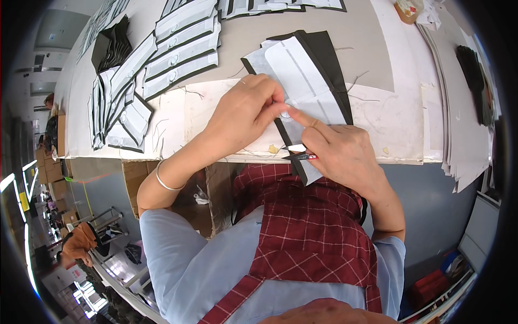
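Head view: left hand (251, 105) pinched over pale panel (297, 70), contents unclear. Right hand (342, 154) curled round snips (309, 157), forefinger extended. Panel rows (183, 47) far left.

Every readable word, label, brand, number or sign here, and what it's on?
None readable.
Red-and-white label on amber plastic container: too small.
Pale red-marked notice, lower left: too blurred.
Black-and-red metal snips by the right hand: any marking too small.
White-and-black flat piece by the left hand: no lettering visible.
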### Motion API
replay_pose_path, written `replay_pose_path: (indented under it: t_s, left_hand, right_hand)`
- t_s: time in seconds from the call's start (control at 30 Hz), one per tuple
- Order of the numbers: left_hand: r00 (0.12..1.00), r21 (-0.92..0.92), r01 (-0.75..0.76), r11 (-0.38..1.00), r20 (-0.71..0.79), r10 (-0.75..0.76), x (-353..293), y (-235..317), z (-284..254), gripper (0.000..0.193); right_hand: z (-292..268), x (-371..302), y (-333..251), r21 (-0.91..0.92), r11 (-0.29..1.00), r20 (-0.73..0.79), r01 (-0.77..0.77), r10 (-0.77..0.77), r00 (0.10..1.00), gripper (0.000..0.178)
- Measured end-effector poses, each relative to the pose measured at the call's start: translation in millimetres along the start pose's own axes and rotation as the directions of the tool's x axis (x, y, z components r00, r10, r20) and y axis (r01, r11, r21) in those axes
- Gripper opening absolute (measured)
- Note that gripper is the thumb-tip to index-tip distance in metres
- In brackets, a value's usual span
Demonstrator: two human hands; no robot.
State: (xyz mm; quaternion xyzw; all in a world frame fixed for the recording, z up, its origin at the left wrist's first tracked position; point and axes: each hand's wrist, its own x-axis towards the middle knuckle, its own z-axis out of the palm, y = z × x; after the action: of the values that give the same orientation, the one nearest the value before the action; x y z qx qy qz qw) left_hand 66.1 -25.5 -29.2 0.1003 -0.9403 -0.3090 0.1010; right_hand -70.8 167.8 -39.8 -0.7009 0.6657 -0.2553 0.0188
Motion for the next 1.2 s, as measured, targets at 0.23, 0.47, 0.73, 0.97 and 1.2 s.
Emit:
replay_pose_path:
  t_s: [0.23,0.47,0.73,0.97,1.2]
  left_hand:
    - [0.933,-0.595,0.303,0.744,0.026,-0.359,-2.5,-20.2,-14.3,0.013]
    - [0.989,-0.226,0.124,0.966,-0.045,-0.138,-5.2,-6.8,-17.6,0.017]
    - [0.992,-0.147,0.044,0.988,0.124,-0.026,-3.6,-6.0,-19.3,0.026]
    - [0.998,-0.052,-0.049,0.997,0.022,0.050,-7.5,-3.4,-13.3,0.016]
    - [0.983,-0.005,-0.181,0.983,0.032,0.182,-1.8,-12.5,-16.1,0.013]
  right_hand:
    - [5.4,0.1,0.0,0.047,0.999,-0.094,0.004,0.000,0.996,0.028]
    - [1.0,-0.6,0.4,0.023,1.000,-0.013,-0.004,0.004,1.000,0.033]
    - [-0.1,-1.1,0.2,0.026,1.000,-0.011,-0.018,0.018,1.000,0.034]
    - [0.8,-1.1,0.3,0.020,0.999,-0.008,-0.032,0.032,0.999,0.034]
    - [1.5,-0.6,-0.4,0.029,0.999,-0.011,-0.043,0.043,0.999,0.034]
